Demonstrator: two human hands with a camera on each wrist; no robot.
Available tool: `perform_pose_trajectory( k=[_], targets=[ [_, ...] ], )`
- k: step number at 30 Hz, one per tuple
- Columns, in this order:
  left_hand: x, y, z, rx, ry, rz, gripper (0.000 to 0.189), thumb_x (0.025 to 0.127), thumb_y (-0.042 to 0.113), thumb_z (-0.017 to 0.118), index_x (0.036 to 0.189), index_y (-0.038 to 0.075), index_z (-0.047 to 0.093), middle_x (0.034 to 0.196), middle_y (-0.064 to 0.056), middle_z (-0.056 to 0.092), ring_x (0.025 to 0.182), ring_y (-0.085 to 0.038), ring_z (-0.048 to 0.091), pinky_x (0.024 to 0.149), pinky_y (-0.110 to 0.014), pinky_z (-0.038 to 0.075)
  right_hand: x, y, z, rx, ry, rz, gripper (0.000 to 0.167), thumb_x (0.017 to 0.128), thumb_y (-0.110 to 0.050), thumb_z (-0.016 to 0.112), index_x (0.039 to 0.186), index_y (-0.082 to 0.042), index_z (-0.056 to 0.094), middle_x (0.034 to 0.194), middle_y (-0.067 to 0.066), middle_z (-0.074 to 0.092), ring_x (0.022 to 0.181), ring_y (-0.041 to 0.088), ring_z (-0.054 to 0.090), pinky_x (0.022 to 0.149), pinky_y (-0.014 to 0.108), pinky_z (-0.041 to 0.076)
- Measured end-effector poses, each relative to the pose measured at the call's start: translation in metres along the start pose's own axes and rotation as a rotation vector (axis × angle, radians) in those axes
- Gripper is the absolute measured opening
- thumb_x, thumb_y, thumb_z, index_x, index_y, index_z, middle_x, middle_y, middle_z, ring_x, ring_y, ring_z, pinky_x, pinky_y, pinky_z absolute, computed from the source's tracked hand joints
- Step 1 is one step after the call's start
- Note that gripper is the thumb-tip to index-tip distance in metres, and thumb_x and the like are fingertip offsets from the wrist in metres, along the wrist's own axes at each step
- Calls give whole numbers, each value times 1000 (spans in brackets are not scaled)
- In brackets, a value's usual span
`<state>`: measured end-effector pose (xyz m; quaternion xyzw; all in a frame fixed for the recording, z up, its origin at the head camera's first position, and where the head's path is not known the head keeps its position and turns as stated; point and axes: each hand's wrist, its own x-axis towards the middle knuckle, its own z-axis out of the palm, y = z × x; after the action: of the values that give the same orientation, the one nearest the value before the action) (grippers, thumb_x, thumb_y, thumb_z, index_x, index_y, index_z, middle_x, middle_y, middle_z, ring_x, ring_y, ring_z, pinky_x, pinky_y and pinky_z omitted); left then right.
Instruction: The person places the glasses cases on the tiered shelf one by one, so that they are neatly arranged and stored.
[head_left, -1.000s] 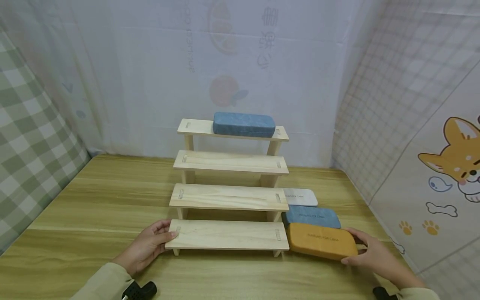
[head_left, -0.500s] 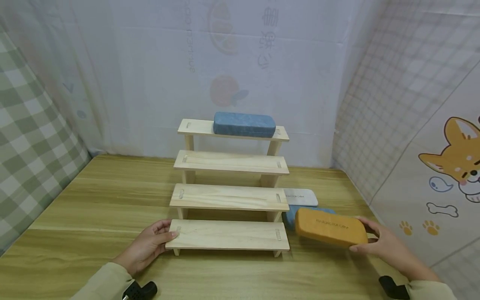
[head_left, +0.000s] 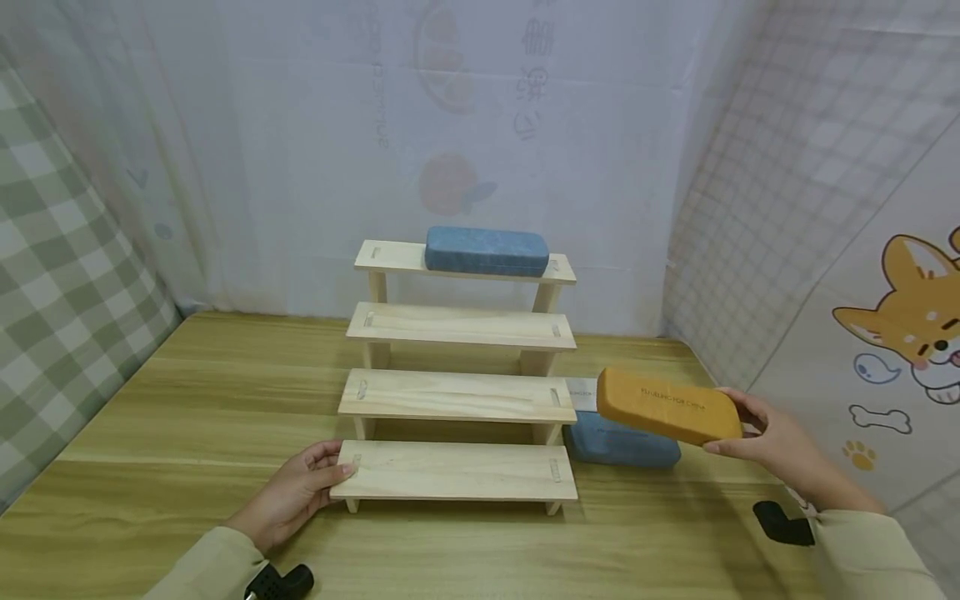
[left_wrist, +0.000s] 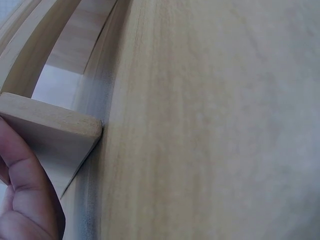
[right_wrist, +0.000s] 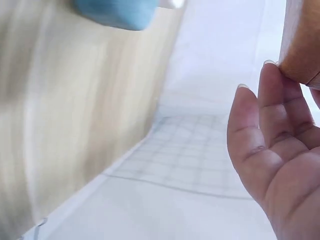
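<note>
In the head view my right hand (head_left: 776, 442) holds an orange glasses case (head_left: 667, 406) by its right end, raised above the table and tilted. The right wrist view shows the fingers (right_wrist: 272, 95) at the edge of that case (right_wrist: 302, 47). My left hand (head_left: 296, 492) grips the left end of the lowest board (head_left: 457, 471) of a wooden step shelf (head_left: 461, 396), thumb on top. Beneath the orange case lies a blue glasses case (head_left: 622, 442); behind it a white case (head_left: 581, 393) is partly hidden. Another blue case (head_left: 487, 252) sits on the top step.
The shelf stands mid-table on the wood-grain tabletop (head_left: 187, 417). A white cloth (head_left: 300, 167) hangs behind, a green checked cloth (head_left: 67, 267) at the left, and a printed cloth (head_left: 810, 292) along the right side.
My right hand has lifted the orange case off the table and moved it up and back, uncovering more of the table in front of the blue case. The left hand stays on the lowest board.
</note>
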<state>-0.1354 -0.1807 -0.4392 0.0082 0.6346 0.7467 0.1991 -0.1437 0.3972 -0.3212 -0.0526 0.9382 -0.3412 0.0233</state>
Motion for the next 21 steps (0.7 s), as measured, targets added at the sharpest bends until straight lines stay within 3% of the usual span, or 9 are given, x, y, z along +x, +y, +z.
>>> perform_pose_trajectory(
  k=[4,6,9,16,21],
  targets=[
    [0,0,0,-4,1,3,62,94,5,57,140,-15,21,105,-4,57,93,-11,60,80,-27,53,8,-9,-9,-15,7,-15,83,84,-23,76,148,1,29,121,-16,46,96,-16,46,71,21,49],
    [0,0,0,-4,3,3,62,94,5,57,140,-15,21,105,-4,57,92,-11,60,80,-27,53,12,-16,-12,-25,15,-24,81,84,-24,76,148,-1,31,120,-18,47,96,-14,47,71,20,48],
    [0,0,0,-4,6,2,62,94,5,57,140,-15,21,105,-4,57,92,-11,59,80,-27,53,18,-26,-15,-39,20,-23,81,84,-27,76,148,-4,32,123,-13,48,97,-14,45,72,18,46],
    [-1,1,0,-3,0,0,63,95,5,57,140,-16,19,105,-4,56,92,-11,59,80,-26,53,34,-53,-18,-22,1,-19,85,83,-29,77,150,-6,30,133,13,47,98,-9,48,74,19,47],
    [-1,1,1,0,-1,-3,63,95,6,57,141,-16,18,105,-4,56,93,-11,59,81,-27,53,47,-72,-18,-27,-27,-18,89,83,-33,77,152,-9,27,137,16,46,106,1,49,80,24,46]
  ],
)
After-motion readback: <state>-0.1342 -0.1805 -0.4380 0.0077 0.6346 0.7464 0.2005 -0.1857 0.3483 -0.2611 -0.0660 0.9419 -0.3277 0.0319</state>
